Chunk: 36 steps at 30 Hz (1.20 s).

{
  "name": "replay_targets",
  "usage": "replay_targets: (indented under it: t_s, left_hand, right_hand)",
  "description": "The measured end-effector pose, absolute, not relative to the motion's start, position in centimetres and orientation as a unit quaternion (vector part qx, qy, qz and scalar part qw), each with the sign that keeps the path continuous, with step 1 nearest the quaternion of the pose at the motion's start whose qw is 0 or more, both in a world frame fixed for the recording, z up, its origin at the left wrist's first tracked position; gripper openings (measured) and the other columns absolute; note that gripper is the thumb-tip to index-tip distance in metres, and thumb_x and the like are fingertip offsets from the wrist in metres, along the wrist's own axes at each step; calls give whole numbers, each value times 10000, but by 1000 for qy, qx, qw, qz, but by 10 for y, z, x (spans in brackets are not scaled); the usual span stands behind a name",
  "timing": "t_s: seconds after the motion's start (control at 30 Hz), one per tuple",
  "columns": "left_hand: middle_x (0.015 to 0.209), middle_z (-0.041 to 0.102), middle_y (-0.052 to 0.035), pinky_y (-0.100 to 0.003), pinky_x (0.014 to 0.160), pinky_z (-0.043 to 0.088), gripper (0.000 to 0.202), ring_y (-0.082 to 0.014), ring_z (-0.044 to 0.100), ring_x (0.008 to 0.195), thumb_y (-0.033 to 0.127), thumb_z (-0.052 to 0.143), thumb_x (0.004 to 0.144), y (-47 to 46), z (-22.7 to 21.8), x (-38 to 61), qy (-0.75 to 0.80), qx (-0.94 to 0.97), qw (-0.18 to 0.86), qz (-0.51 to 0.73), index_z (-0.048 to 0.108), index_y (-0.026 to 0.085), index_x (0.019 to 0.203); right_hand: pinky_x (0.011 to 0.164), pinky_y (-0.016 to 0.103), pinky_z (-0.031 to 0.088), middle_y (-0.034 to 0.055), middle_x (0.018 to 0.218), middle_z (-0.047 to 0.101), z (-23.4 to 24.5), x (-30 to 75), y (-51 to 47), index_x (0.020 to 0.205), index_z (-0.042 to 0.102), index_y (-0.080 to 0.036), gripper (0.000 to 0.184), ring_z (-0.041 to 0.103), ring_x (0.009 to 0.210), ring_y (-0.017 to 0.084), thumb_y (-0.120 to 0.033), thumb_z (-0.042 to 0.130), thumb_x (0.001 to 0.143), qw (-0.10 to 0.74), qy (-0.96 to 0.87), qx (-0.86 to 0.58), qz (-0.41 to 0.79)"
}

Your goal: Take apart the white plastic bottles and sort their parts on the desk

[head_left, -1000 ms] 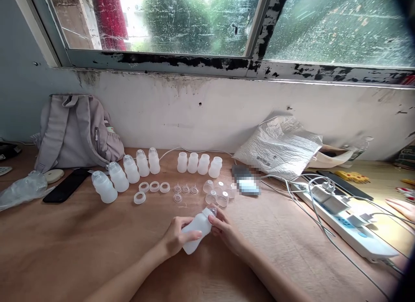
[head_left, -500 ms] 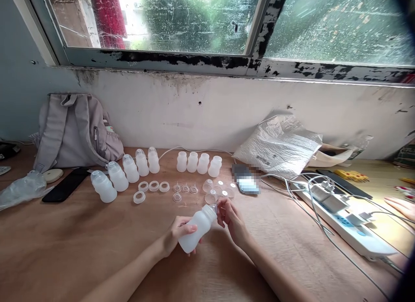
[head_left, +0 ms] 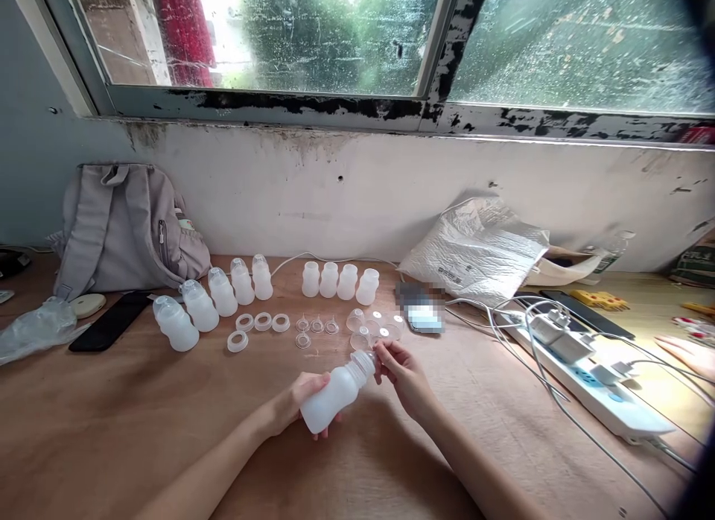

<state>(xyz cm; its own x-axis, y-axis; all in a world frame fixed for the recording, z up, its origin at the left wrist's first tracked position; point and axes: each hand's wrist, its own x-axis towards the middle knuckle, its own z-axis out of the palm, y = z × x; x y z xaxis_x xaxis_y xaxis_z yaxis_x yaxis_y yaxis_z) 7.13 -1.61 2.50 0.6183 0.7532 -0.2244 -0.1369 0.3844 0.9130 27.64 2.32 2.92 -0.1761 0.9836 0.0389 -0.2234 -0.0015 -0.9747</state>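
My left hand (head_left: 295,407) is wrapped round the base of a translucent white plastic bottle (head_left: 335,392), held tilted with its neck pointing up and right. At the neck, the fingers of my right hand (head_left: 403,372) pinch the bottle's cap end; what they hold there is too small to make out. Just beyond lie several clear caps (head_left: 373,326), small clear nipples (head_left: 316,328) and white rings (head_left: 260,323). Further back stand open bottles (head_left: 338,280) and capped bottles (head_left: 211,304) in rows.
A grey backpack (head_left: 124,228) leans on the wall at back left, with a black phone (head_left: 109,322) and a plastic bag (head_left: 36,328) near it. A white padded mailer (head_left: 478,250), another phone (head_left: 420,311) and a power strip (head_left: 590,383) with cables lie right. Another person's hand (head_left: 690,354) rests at far right.
The bottle has tilted more upright and shifted slightly left in my left hand. My right hand has slid from the bottle's side up to its neck.
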Motion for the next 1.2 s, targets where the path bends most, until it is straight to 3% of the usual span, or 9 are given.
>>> replay_targets:
  t_s: [0.17,0.33,0.5,0.57,0.77,0.9,1.03,1.2]
  left_hand:
    - [858,590,-96,-231,531,453,382,-165,591,673,430,498,755,-15,28,67,328,462,711,417,522,111,964]
    - [941,586,-66,-284,782,427,379,-194,542,895,333,638,660,1,44,48,405,558,493,530,536,140,969]
    - [929,601,-44,-304,743,439,449,-195,563,821,385,665,611,53,60,22,599,601,194,493,520,192,990]
    - [954,606,-48,-311,763,429,448,-206,566,865,335,657,632,79,61,17,643,611,144,439,485,204,1025]
    - [1076,555,-152,-365,793,411,467,-272,532,988,194,614,673,137,46,24,702,575,120,402,402,137,1085]
    - [1163,482,-203,-382,836,392,463,-292,466,1084,172,576,703,156,31,32,716,549,110,417,360,106,1107]
    - [1197,448,-213,-385,864,381,460,-293,438,1118,169,555,721,167,21,35,719,534,113,431,341,102,1122]
    - [1234,431,-180,-387,918,348,486,-276,403,1161,143,540,727,172,17,36,707,533,123,447,320,137,1160]
  right_hand:
    - [470,246,388,-21,555,501,28,282,28,785,563,-171,229,455,491,104,-384,610,715,532,-494,-405,556]
    - [467,251,403,-21,542,496,26,280,26,774,569,-169,237,459,485,106,-398,600,720,516,-527,-407,539]
    - [455,243,393,-33,521,477,23,277,25,763,563,-168,290,454,459,102,-450,595,703,490,-555,-412,532]
    - [457,241,388,-35,521,470,21,277,25,770,560,-168,294,454,464,103,-453,586,708,479,-567,-416,525]
    - [448,236,376,-14,586,486,16,276,24,769,547,-175,279,453,486,109,-453,525,753,431,-626,-445,473]
    - [530,254,393,25,685,526,14,274,19,732,562,-190,226,488,589,136,-381,468,806,399,-737,-429,337]
    - [574,261,393,33,757,532,13,272,13,812,538,-211,155,499,629,143,-308,418,829,335,-805,-427,241]
    - [604,270,398,35,819,562,11,273,11,915,496,-229,160,527,666,159,-332,443,804,283,-813,-464,209]
